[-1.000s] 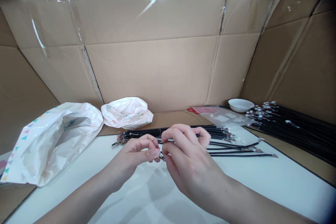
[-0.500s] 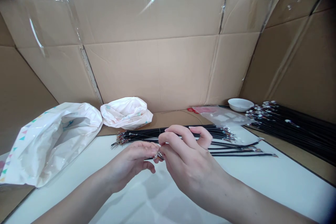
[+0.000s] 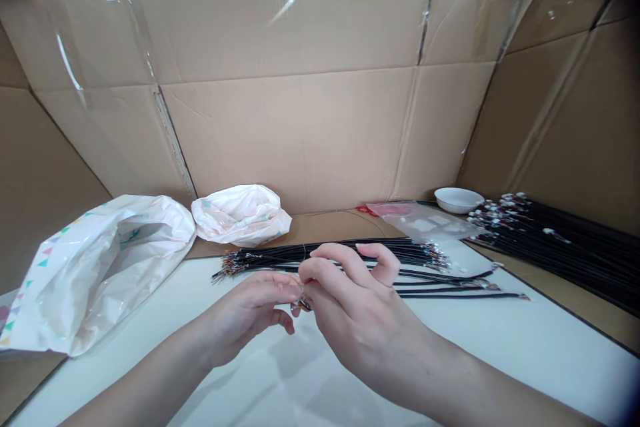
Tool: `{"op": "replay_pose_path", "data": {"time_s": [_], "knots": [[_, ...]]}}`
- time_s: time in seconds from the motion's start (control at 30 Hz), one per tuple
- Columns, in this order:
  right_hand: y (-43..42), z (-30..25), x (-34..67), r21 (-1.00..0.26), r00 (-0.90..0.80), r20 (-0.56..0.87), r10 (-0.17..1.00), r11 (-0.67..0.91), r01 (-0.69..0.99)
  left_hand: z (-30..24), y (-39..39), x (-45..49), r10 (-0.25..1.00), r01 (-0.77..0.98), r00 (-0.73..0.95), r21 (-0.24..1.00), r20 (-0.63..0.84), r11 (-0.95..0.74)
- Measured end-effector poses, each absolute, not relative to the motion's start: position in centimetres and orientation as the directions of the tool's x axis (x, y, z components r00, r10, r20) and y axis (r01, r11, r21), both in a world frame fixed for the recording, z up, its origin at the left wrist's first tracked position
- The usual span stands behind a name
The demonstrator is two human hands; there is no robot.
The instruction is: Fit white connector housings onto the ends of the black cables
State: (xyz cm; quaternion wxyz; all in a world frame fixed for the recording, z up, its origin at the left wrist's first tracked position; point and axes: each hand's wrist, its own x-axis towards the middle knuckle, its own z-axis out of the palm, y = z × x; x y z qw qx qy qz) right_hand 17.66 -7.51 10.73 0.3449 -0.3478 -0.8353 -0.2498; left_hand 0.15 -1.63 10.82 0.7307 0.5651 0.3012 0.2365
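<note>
My left hand and my right hand meet over the white table. Between their fingertips is a small bunch of thin wire ends, partly dark and shiny, mostly hidden by the fingers. The left thumb and index finger pinch it from the left; the right thumb and index finger close on it from the right, with the other right fingers curled and raised. Just behind the hands lies a bundle of black cables with bare coloured wire ends. Several separate black cables run out to the right of my right hand.
Two white plastic bags stand at the left. At the back right are a clear plastic bag, a white bowl and a pile of black cables with white connectors. Cardboard walls enclose the table.
Both hands stay together at nearly the same spot. The right fingers have shifted slightly left and down, and the pinched wire ends have moved a little with them.
</note>
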Motion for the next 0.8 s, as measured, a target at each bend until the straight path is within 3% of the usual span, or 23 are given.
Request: {"op": "replay_pose_path", "data": {"time_s": [0.5,0.8], "knots": [[-7.0,10.2,17.6,0.077,-0.455,0.774,0.44,0.648,0.758,10.9,-1.8,0.1,0.674,0.009,0.721,0.975,-0.159,0.22],[-7.3,11.5,17.8,-0.175,-0.319,0.777,0.542,0.674,0.718,11.7,-2.0,0.1,0.707,-0.003,0.702,0.992,-0.087,0.126]]}}
